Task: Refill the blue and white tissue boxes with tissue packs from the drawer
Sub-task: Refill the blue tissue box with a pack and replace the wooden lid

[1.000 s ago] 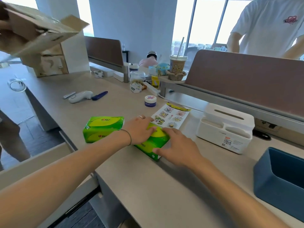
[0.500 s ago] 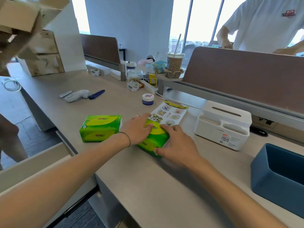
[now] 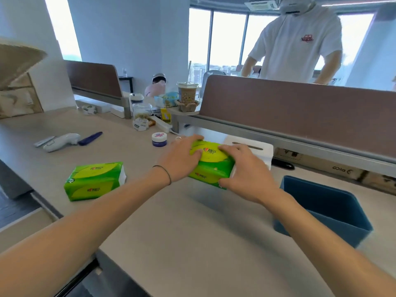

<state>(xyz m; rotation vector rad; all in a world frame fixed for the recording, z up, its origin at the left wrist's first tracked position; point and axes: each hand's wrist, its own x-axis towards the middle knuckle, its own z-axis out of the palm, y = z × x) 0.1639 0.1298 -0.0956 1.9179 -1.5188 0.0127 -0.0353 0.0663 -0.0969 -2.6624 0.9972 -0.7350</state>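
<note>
A green tissue pack (image 3: pixel 211 166) is lifted off the desk, gripped from both ends. My left hand (image 3: pixel 180 157) holds its left end and my right hand (image 3: pixel 246 172) holds its right end. Behind it stands the white tissue box (image 3: pixel 260 150), lid on, partly hidden by the pack and my right hand. The open blue tissue box (image 3: pixel 325 211) sits at the right, close to my right forearm. A second green tissue pack (image 3: pixel 94 181) lies on the desk to the left. An open drawer (image 3: pixel 23 224) shows at the lower left.
A small jar (image 3: pixel 159 139), a white handheld device (image 3: pixel 62 142) and a blue pen (image 3: pixel 90 138) lie on the desk. Cups and clutter crowd the brown divider (image 3: pixel 300 110). A person in a white shirt (image 3: pixel 300 43) stands beyond it. Cardboard boxes (image 3: pixel 19 99) stand far left.
Both hands have lifted the tissue pack off the desk and carried it right, toward the white box. The view has tilted up.
</note>
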